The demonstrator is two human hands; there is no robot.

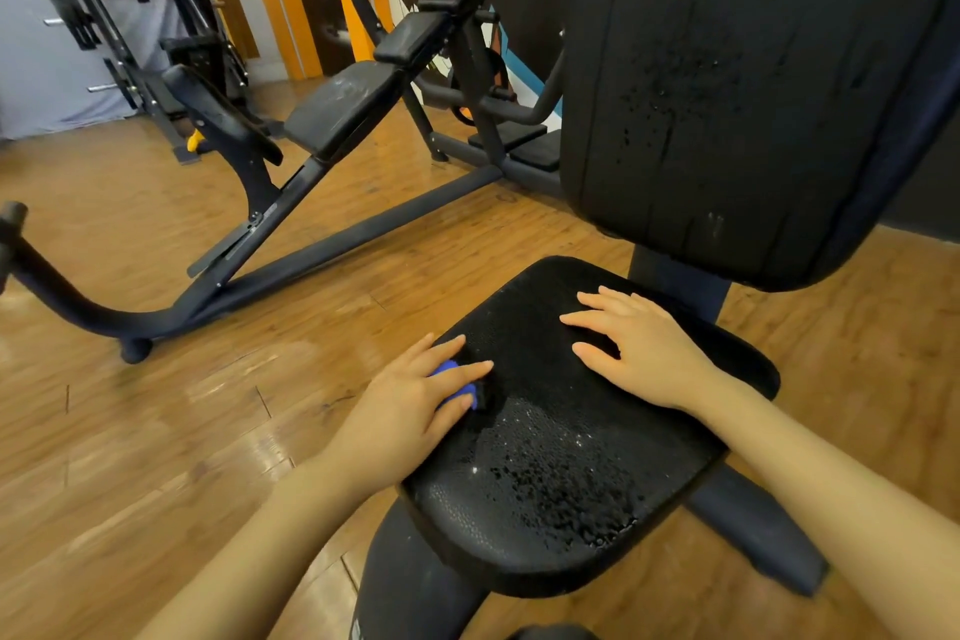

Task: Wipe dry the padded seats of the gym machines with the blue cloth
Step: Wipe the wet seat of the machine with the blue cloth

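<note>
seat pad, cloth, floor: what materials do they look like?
Seat pad: black padding covered in what looks like vinyl or faux leather; pebbled grain, water beading on top instead of soaking in.
Cloth: blue, soft fabric, maybe microfibre; mostly hidden under the left hand, so weave unclear.
Floor: wood or wood-look planks, glossy; visible grain, plank seams, reflections.

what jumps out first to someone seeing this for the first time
Two bare hands lie on a black seat low in the middle, its near part beaded with water drops. The left hand presses a blue cloth at the seat's left edge, while the right hand lies flat further back. Above right, the tall backrest is wet too, and another machine stands to the left on the wooden floor.
</note>
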